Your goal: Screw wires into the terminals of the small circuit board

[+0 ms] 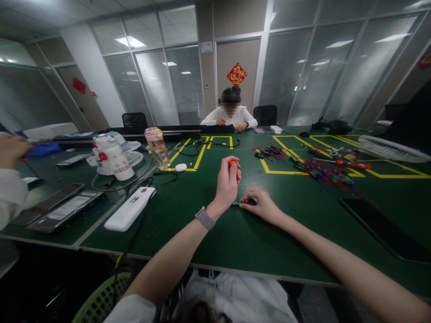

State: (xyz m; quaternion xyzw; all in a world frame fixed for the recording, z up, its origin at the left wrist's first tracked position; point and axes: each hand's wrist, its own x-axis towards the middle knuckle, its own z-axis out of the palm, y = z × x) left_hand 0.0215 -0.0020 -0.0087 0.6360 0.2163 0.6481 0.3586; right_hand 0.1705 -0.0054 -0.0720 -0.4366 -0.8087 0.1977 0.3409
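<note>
- Head view, nearest the camera: white clothing at the bottom edge, from which two bare forearms reach out over the dark green table top (235, 233)
- The left hand (227, 184), with a grey wristwatch (205, 218) on its wrist, is curled into a closed fist around the orange handle of a small screwdriver (233, 165), held upright so that its long axis runs straight down to the table
- The right hand (259, 204) lies flat and low, fingers pinched shut on a small dark component with coloured bits (240, 203), pressing it to the table
- The component sits directly beneath the left fist, just left of the right fingertips; both hands are equally close to it
- Beyond lie a bundle of coloured wires (319, 172) inside yellow tape lines (279, 172), a white power strip (129, 208) to the left and a pink-lidded clear bottle (157, 148)
- A person in white (230, 115) sits at the far side
</note>
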